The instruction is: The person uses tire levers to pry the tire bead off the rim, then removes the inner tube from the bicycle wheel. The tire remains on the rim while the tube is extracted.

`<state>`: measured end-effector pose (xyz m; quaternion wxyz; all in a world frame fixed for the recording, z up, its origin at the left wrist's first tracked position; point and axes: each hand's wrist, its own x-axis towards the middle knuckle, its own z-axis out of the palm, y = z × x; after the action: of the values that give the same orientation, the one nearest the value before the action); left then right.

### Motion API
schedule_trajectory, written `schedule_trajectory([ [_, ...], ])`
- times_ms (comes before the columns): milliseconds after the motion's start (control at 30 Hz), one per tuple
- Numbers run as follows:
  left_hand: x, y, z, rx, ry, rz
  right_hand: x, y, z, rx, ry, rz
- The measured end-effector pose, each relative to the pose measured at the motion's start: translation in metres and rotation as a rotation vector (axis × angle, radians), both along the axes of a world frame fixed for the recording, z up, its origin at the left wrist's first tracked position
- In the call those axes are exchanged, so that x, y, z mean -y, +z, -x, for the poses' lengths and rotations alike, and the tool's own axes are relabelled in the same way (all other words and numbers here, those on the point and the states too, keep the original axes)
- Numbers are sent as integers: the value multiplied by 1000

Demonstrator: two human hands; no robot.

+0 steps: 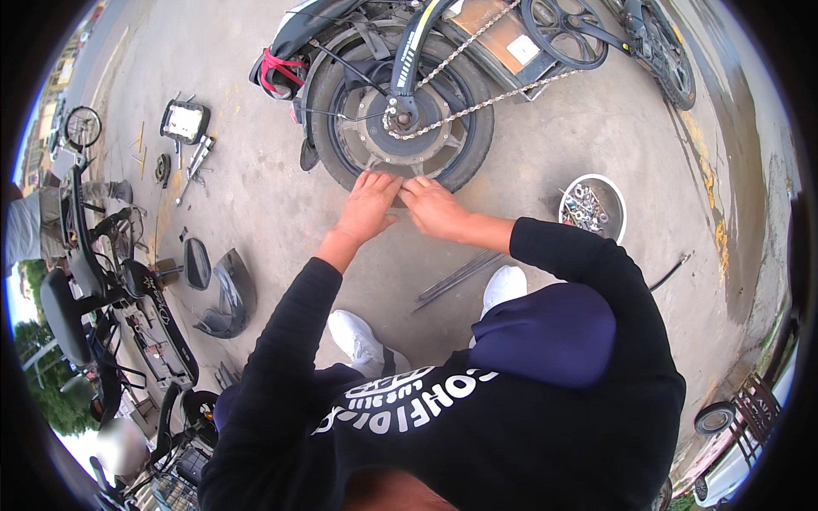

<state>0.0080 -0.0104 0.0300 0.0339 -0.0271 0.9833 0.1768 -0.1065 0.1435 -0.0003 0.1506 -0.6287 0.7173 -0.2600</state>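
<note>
Tyre [479,128] on the bike [415,49] ahead meets left hand [369,204] and right hand [434,210], close together at its near edge, grip unclear; edge-working seems underway, probably next needing even finger pressure.

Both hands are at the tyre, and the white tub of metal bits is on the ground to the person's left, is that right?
No: the head view shows the white tub of metal bits on the ground to the person's right. The left hand and right hand are at the tyre.
</note>
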Motion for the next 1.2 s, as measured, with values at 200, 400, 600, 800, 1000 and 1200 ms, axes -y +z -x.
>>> schedule_trajectory([
  [200,-26,-21,-5,-102,151,81,-20,3,53,-268,-32,118],
  [400,-29,-12,5,-129,112,47,-39,2,88,-350,35,64],
  [600,-34,7,17,55,257,-59,-18,17,111,-451,-371,-66],
  [800,-46,9,24,63,321,-59,6,4,115,-509,-550,-109],
  [1000,-46,6,23,23,308,-62,17,-13,117,-620,-569,-105],
  [1200,-46,-3,21,-39,339,-47,12,-6,122,-168,-487,71],
])
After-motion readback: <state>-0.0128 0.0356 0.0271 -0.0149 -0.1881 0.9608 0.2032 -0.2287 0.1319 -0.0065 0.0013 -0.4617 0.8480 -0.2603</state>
